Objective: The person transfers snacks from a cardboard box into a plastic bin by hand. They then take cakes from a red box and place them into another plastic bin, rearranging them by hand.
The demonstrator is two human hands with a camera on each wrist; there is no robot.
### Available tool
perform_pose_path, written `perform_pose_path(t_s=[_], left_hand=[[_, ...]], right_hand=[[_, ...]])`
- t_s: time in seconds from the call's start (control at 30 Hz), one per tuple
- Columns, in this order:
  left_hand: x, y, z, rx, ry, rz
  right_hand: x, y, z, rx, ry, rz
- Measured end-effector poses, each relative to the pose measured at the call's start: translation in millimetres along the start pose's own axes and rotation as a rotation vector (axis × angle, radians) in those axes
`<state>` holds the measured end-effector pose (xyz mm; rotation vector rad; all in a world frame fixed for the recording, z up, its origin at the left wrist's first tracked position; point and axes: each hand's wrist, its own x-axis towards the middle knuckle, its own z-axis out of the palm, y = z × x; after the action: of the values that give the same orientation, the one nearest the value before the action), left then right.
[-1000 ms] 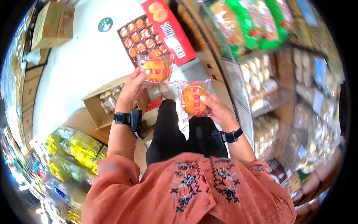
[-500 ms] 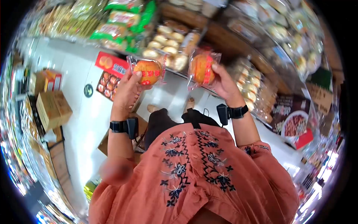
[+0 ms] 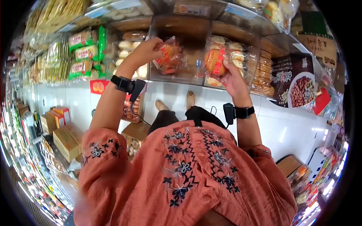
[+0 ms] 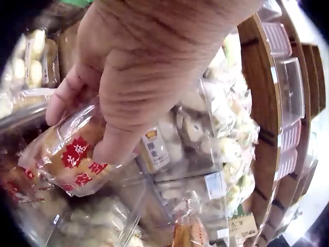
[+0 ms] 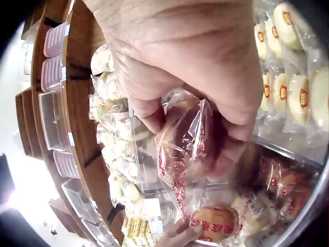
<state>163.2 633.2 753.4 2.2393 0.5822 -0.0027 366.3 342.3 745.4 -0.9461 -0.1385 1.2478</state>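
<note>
1. Gripping the left bun (image 3: 169, 52), a round one in a clear wrapper with red lettering, the left hand (image 3: 148, 52) is bending its fingers and thumb around the packet.
2. The left bun is hanging over the left part of the dark middle bin (image 3: 188, 28). Red-printed packets (image 3: 171, 69) are lying below it — whether the bun is touching them, one cannot tell.
3. The right hand (image 3: 236, 81) is gripping the right bun (image 3: 215, 61), wrapped and lettered in the same way; its thumb is lying on the near right side of the packet.
4. The right bun is covering part of the packed cream rolls (image 3: 237, 56) in the next bin to the right.
5. Farther right, stacked biscuits (image 3: 264, 69) are standing beside a dark box (image 3: 301, 90) printed with a bowl.
6. To the left of the middle bin, more cream rolls (image 3: 126, 45) are lying in a bin, and green-edged bags (image 3: 81, 52) are sitting farther left.
7. On the near side, the person is standing on a pale tiled floor (image 3: 215, 101); cardboard boxes (image 3: 68, 141) are resting on the left — and both wrists are wearing black bands (image 3: 245, 112).
</note>
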Motion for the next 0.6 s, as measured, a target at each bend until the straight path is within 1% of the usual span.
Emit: perform_pose_path(t_s=[0.1,0.13,0.2,0.23,0.27,0.37,0.4,0.47,0.6], left_hand=[[49.5,0.9,15.8,0.244,-0.066,0.107],[62.2,0.7,26.2,0.213,-0.007,0.173],[88.9,3.4,49.9,0.354,0.013,0.167],[100.3,12.7,59.2,0.412,0.012,0.164],[106.7,21.2,67.2,0.430,-0.018,0.156],[140.6,-2.7,106.3,0.580,-0.076,0.335],[140.3,5.5,116.8,0.635,-0.054,0.267],[155.0,-10.0,134.7,0.709,-0.090,0.258],[167.9,-13.4,153.6,0.827,-0.111,0.188]], right_hand=[[-11.3,0.7,-10.0,0.018,0.071,-0.029],[-14.4,-0.2,-8.8,0.020,0.092,-0.048],[-20.5,-2.6,-9.3,0.019,0.104,-0.074],[-25.7,-4.5,-7.3,0.016,0.123,-0.069],[-28.5,-5.5,-7.0,0.014,0.138,-0.064],[-29.0,2.2,-22.2,0.088,0.158,-0.018],[-30.8,0.4,-21.9,0.091,0.152,-0.011],[-32.2,1.9,-22.1,0.097,0.124,0.000],[-32.1,8.6,-17.9,0.125,0.162,0.001]])
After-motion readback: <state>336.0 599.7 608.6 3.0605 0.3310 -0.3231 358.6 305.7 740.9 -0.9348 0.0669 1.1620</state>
